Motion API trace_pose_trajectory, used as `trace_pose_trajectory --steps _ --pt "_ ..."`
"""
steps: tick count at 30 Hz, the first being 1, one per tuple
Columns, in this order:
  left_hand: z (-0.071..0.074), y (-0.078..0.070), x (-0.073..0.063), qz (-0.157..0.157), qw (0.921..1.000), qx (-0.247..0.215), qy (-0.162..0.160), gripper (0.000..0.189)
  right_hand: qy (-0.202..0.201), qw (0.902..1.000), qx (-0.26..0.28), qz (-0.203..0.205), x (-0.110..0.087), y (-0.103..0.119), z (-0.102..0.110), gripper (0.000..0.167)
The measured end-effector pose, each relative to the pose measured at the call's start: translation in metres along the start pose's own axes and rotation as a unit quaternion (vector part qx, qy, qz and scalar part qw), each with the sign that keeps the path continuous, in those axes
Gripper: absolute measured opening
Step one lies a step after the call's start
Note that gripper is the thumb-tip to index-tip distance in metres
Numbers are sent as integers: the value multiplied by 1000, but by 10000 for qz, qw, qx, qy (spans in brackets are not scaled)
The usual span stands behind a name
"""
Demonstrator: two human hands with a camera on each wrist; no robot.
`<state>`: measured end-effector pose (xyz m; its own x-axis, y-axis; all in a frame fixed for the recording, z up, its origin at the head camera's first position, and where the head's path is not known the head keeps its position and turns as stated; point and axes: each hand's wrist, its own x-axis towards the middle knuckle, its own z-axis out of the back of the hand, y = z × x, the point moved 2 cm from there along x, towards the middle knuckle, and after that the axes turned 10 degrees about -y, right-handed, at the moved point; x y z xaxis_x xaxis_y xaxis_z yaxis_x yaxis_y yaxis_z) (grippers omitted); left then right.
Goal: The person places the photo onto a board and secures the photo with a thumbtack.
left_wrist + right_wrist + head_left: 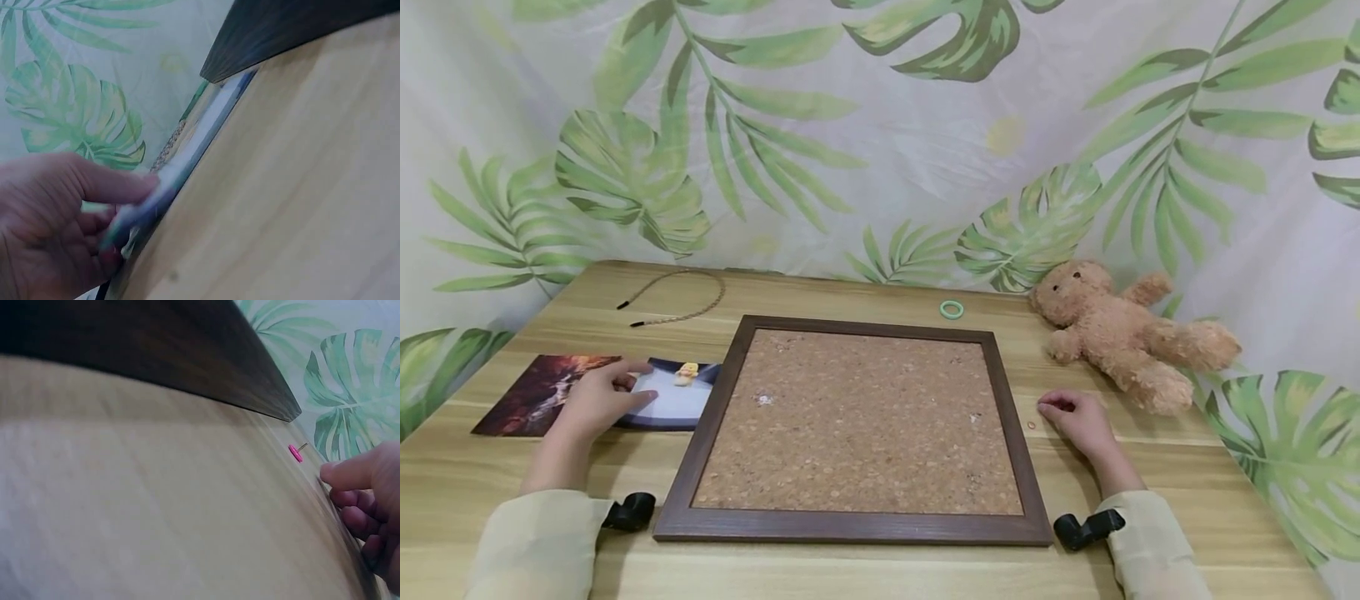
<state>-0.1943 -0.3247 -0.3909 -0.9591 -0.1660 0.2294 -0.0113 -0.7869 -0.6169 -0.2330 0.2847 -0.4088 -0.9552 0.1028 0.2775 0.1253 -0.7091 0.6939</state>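
Observation:
A glossy picture card (672, 408), pale blue-white with a yellow figure at its top edge, is pinched at its left side by my left hand (595, 398). In the left wrist view the thumb lies over the card (184, 156) and the fingers curl beneath. A dark red-brown picture card (523, 404) lies partly under that hand. To the right of the framed cork board (865, 417), my right hand (1081, 421) rests with loosely curled fingers, nothing visible between them. Just beside its fingertips a pink thumbtack (295, 453) lies on its head, point up.
The board's brown frame (850, 527) takes up the table's middle and overlaps the pale card's right end. A braided headband (721, 296) lies at the back left, a green ring (951, 310) at the back. A teddy bear (1120, 329) lies at the right, against a leaf-print curtain (910, 167).

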Motion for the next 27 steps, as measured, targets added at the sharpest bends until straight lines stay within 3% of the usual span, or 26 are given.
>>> trace_pose_trajectory --steps 3,7,11,14,17,20,24,27 --pt "3 4 1 76 9995 -313 -9 44 -28 9994 262 -204 2 1 2 14" --pt "9 8 3 729 9948 -706 68 57 -2 9960 769 -451 6 6 9 19" --pt "12 20 13 1165 9880 -1010 24 68 120 9923 1127 -500 13 19 18 26" --pt "9 41 27 1099 9897 -919 -72 69 307 9898 1284 -534 21 32 25 32" --pt "8 49 40 1000 9914 -817 -191 67 424 9856 1494 -661 30 46 31 36" --pt "11 25 47 907 9873 -1304 -50 65 425 9812 1710 -786 41 60 37 35" --pt "13 -32 46 548 9824 -1773 206 66 344 9799 1840 -693 53 77 41 35" --pt "5 -65 44 253 9808 -1901 358 66 275 9800 1873 -608 60 88 41 36"
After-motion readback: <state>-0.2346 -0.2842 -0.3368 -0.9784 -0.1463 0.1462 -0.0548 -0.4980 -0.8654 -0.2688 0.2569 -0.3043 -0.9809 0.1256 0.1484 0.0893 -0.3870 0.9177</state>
